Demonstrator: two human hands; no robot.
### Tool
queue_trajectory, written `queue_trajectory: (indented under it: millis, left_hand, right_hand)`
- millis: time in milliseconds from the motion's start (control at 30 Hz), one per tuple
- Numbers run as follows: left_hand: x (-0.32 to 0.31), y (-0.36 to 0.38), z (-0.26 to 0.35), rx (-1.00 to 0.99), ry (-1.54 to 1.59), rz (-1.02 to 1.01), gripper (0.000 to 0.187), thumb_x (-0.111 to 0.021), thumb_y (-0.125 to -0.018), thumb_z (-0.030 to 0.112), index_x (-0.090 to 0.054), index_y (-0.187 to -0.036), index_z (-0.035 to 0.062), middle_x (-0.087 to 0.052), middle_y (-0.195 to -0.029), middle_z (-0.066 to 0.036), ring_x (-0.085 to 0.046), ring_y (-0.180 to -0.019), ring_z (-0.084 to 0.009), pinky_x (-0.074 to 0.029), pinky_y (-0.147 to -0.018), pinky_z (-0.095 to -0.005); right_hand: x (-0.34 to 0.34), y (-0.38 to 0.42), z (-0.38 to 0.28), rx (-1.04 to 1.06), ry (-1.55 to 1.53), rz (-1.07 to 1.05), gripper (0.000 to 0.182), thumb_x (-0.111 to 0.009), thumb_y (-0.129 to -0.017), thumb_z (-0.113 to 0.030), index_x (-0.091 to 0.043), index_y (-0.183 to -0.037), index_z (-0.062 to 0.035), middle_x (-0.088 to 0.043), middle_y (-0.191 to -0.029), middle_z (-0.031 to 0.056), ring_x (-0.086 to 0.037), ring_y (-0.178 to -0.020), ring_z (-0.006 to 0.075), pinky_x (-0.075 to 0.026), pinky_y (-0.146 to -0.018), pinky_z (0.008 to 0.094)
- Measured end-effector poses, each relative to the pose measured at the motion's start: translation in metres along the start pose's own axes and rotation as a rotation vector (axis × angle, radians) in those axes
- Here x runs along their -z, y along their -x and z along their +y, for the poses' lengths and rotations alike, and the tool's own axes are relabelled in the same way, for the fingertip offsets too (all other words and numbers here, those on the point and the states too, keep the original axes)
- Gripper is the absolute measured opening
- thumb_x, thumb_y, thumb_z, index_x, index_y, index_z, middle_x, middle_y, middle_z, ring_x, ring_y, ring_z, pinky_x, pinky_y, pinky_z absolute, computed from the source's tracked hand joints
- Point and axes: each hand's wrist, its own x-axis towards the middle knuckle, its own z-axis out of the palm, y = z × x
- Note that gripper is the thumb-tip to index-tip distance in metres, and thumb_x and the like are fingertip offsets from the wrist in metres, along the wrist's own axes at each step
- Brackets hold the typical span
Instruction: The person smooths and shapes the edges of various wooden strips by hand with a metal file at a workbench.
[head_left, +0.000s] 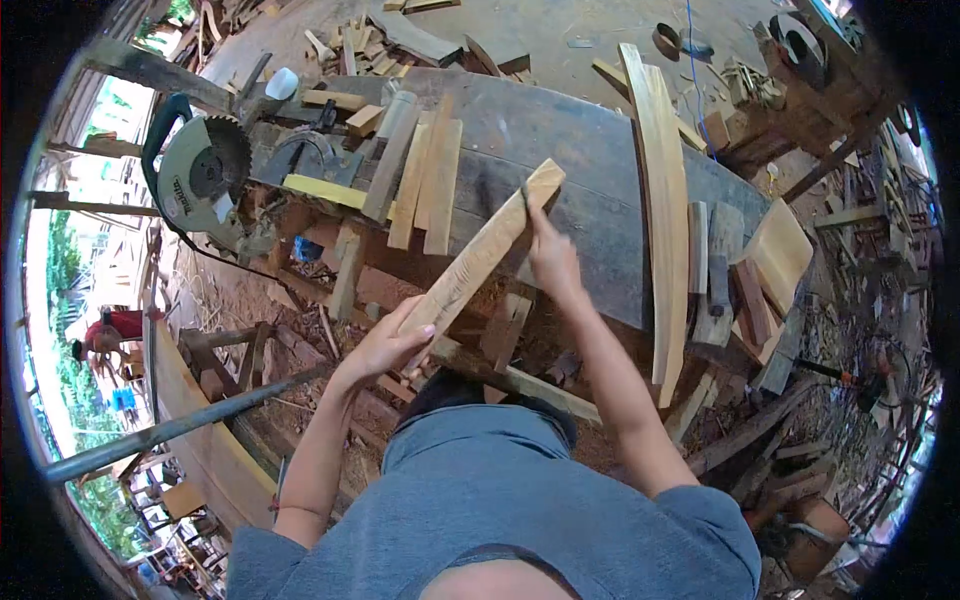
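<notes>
A pale wooden board [478, 262] slants up over the near edge of the workbench. My left hand [388, 342] grips its lower end, thumb on the upper face. Near the far end, my right hand [553, 258] is closed, its forefinger reaching the board's right edge. A thin dark thing [525, 192] shows at that fingertip, too small to make out. The remaining fingers of this hand are curled and partly hidden. Several short wooden strips [410, 185] lie on the bench left of the board.
The dark workbench [590, 230] carries long curved planks [660, 220] on its right side. A Makita circular saw [205, 170] stands at the left. More wood pieces [775, 255] crowd the right end. A metal pipe [190, 425] crosses at lower left, and scraps litter the floor.
</notes>
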Motion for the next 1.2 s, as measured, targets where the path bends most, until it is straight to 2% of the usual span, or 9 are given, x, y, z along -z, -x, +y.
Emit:
queue_trajectory:
  millis: [133, 333, 433, 600, 667, 800, 1000, 1067, 1200]
  left_hand:
    - [0.0, -0.001, 0.0, -0.019, 0.127, -0.021, 0.053, -0.058, -0.096, 0.023, -0.033, -0.141, 0.0091, -0.058, -0.089, -0.005, -0.058, -0.063, -0.0113, -0.049, -0.051, -0.0262]
    - [0.009, -0.003, -0.013, -0.056, 0.044, -0.037, 0.052, -0.056, -0.096, 0.022, -0.034, -0.14, 0.0101, -0.058, -0.085, -0.005, -0.057, -0.059, -0.0115, -0.048, -0.047, -0.0259]
    - [0.001, 0.001, -0.007, -0.023, 0.026, -0.01, 0.055, -0.055, -0.097, 0.027, -0.029, -0.144, 0.013, -0.055, -0.073, -0.006, -0.055, -0.053, -0.0132, -0.044, -0.043, -0.0269]
    - [-0.002, 0.002, -0.01, -0.046, 0.007, 0.001, 0.052, -0.055, -0.096, 0.024, -0.033, -0.14, 0.0089, -0.058, -0.078, -0.006, -0.056, -0.057, -0.0116, -0.048, -0.045, -0.0257]
    - [0.001, -0.005, -0.021, -0.085, 0.046, 0.014, 0.051, -0.055, -0.096, 0.024, -0.033, -0.14, 0.008, -0.058, -0.081, -0.006, -0.057, -0.059, -0.0117, -0.047, -0.046, -0.0258]
    - [-0.001, -0.004, -0.022, -0.047, 0.043, -0.017, 0.051, -0.055, -0.096, 0.022, -0.033, -0.139, 0.007, -0.059, -0.086, -0.006, -0.058, -0.062, -0.0122, -0.048, -0.049, -0.0272]
    - [-0.01, -0.006, -0.025, -0.152, -0.001, 0.031, 0.05, -0.056, -0.096, 0.017, -0.033, -0.139, 0.0065, -0.056, -0.088, -0.006, -0.057, -0.064, -0.0119, -0.05, -0.058, -0.0283]
    - [-0.013, -0.008, -0.039, -0.183, 0.015, 0.019, 0.047, -0.049, -0.099, 0.027, -0.033, -0.14, 0.0097, -0.056, -0.087, -0.006, -0.058, -0.062, -0.0131, -0.05, -0.052, -0.0285]
    - [-0.013, -0.01, -0.036, 0.094, 0.641, -0.222, 0.053, -0.029, -0.1, 0.055, -0.03, -0.143, 0.0237, -0.059, -0.098, -0.01, -0.062, -0.063, -0.0187, -0.052, -0.045, -0.0304]
  right_hand:
    - [-0.001, -0.062, 0.013, -0.138, -0.012, 0.033, 0.05, -0.039, -0.095, -0.02, -0.035, -0.144, -0.0294, -0.065, -0.085, 0.0282, -0.064, -0.081, 0.046, -0.05, -0.071, 0.0565]
    - [-0.004, 0.038, -0.012, 0.084, 0.039, -0.092, 0.069, -0.044, -0.088, -0.009, -0.025, -0.149, -0.034, -0.065, -0.078, 0.0266, -0.065, -0.071, 0.0452, -0.051, -0.063, 0.0579]
    - [0.001, -0.005, 0.007, -0.029, 0.027, -0.046, 0.064, -0.045, -0.089, -0.013, -0.029, -0.147, -0.0333, -0.065, -0.085, 0.0275, -0.064, -0.077, 0.0473, -0.051, -0.069, 0.0572]
    - [0.005, -0.061, 0.016, -0.164, -0.028, 0.08, 0.047, -0.04, -0.094, -0.02, -0.04, -0.141, -0.0256, -0.065, -0.096, 0.0284, -0.061, -0.09, 0.0488, -0.048, -0.078, 0.0563]
    - [-0.015, -0.034, 0.025, -0.041, 0.006, 0.09, 0.062, -0.042, -0.092, -0.012, -0.027, -0.148, -0.0342, -0.065, -0.081, 0.028, -0.066, -0.077, 0.0446, -0.051, -0.065, 0.056]
    - [0.002, 0.036, -0.012, 0.007, 0.114, -0.132, 0.068, -0.042, -0.091, -0.011, -0.021, -0.149, -0.0387, -0.065, -0.081, 0.028, -0.066, -0.076, 0.0453, -0.052, -0.07, 0.0561]
    - [-0.003, -0.065, 0.044, -0.162, -0.015, 0.111, 0.059, -0.04, -0.093, -0.017, -0.03, -0.148, -0.0322, -0.065, -0.094, 0.0309, -0.064, -0.089, 0.0469, -0.05, -0.078, 0.0539]
    - [-0.003, -0.064, 0.047, -0.217, 0.033, 0.055, 0.058, -0.04, -0.093, -0.017, -0.03, -0.149, -0.031, -0.065, -0.094, 0.0305, -0.065, -0.088, 0.0464, -0.05, -0.077, 0.054]
    - [0.019, 0.04, -0.012, -0.085, 0.027, -0.164, 0.054, -0.041, -0.096, -0.021, -0.031, -0.148, -0.0302, -0.065, -0.09, 0.0288, -0.064, -0.08, 0.0455, -0.049, -0.071, 0.053]
